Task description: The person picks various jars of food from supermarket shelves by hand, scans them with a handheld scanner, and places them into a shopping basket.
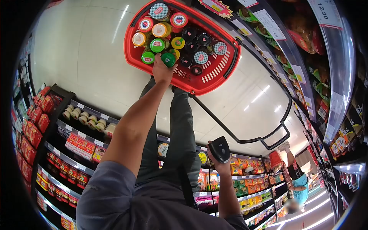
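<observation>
My left hand (164,71) reaches down into a red shopping basket (132,57) on the floor. Its fingers close around a jar with a dark green lid (168,59); the jar's body is mostly hidden. Beside it stand two jars with bright green lids, a light green-lidded jar (148,58) and another green-lidded jar (157,45). Several black-lidded jars (192,46) and checked-lid jars (201,57) fill the basket's right part. My right hand (221,163), held lower in the view, grips a black handheld barcode scanner (219,149), away from the basket.
A long black basket handle (234,140) stretches over the floor to the right. Price-tagged shelves (333,76) with packaged food line the right. More shelves (73,157) with jars and packets stand behind me. A person in a light blue top (301,189) is at the lower right.
</observation>
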Tool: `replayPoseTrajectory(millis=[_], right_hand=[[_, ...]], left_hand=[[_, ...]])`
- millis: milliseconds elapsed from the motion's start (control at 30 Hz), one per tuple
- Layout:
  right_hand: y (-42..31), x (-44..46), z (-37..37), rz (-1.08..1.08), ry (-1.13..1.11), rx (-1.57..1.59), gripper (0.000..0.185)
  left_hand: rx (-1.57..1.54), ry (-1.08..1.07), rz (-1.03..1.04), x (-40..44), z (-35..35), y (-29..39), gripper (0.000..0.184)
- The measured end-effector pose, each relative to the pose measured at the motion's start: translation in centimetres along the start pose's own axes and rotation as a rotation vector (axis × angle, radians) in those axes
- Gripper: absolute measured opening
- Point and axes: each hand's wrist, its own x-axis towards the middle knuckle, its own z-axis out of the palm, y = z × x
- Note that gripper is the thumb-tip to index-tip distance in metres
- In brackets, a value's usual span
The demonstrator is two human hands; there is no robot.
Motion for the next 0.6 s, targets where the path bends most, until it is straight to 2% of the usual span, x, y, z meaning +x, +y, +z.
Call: replayPoseTrajectory(millis=[300, 467, 600], right_hand=[[-0.8, -0.2, -0.2, -0.006, -0.039, -0.013, 0.033], [-0.3, -0.4, 0.0, -0.021, -0.028, 0.072, 0.033], [-1.3, -0.4, 0.0, -0.018, -0.030, 0.001, 0.035]], left_hand=[[0.047, 0.092, -0.020, -0.6, 1.5, 0.0, 0.064], [0.152, 0.001, 0.011, -0.1, 1.0, -0.8, 0.061], [0.250, -0.065, -0.014, 0.4, 0.5, -0.3, 0.061]])
